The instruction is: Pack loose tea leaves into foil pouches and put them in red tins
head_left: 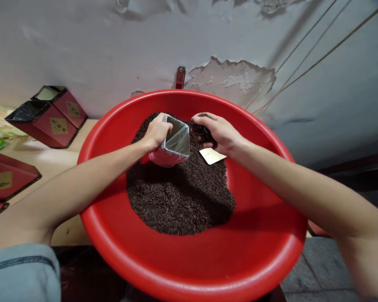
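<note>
A big red plastic basin (264,268) holds a heap of dark loose tea leaves (179,197). My left hand (156,131) grips the rim of a small red pouch with a silvery lining (174,147), held open and tilted over the heap. My right hand (217,132) is just right of the pouch mouth, fingers curled around a clump of tea leaves. A small pale card (211,155) lies on the leaves under my right hand.
Two open red tea tins (48,119) stand on a wooden table at the left, with flat red lids (4,178) nearer me. A grey wall with peeling paint (236,77) rises behind the basin. Thin cords (311,46) run across it at upper right.
</note>
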Demonstrator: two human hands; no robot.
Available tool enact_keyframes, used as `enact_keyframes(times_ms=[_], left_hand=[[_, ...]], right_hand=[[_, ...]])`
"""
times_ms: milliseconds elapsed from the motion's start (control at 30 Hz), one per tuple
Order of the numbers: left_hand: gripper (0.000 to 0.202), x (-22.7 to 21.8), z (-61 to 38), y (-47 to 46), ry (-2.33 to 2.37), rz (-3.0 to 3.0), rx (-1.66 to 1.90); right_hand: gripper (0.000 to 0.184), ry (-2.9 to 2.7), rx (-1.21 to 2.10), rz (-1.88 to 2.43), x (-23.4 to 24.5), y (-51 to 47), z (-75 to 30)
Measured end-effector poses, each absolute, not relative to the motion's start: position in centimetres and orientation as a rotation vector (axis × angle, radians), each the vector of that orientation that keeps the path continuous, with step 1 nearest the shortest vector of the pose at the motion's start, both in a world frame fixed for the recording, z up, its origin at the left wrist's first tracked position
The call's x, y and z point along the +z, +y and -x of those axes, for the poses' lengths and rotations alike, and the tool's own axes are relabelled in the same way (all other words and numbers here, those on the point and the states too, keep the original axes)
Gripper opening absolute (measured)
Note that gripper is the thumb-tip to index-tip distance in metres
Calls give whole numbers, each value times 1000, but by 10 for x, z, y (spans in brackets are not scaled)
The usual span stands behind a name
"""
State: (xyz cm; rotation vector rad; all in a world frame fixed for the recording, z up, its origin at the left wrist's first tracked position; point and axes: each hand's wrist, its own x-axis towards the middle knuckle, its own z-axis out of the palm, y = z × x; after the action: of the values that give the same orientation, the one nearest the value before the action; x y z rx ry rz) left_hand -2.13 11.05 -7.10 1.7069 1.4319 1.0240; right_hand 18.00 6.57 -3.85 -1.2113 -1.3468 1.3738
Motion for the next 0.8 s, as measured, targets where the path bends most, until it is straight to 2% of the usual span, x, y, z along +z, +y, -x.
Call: enact_keyframes(times_ms=[167,533,800], left_hand=[[27,-74,25,111,1424,-1630,1066],[18,-71,32,121,1452,-1471,1112],[16,-77,38,137,1420,-1467,1125]], right_hand=[[34,-1165,1220,1085,-41,90,-138],[31,-1210,1063,1088,-58,112,-105],[45,-1420,1142,1061,-51,108,-107]])
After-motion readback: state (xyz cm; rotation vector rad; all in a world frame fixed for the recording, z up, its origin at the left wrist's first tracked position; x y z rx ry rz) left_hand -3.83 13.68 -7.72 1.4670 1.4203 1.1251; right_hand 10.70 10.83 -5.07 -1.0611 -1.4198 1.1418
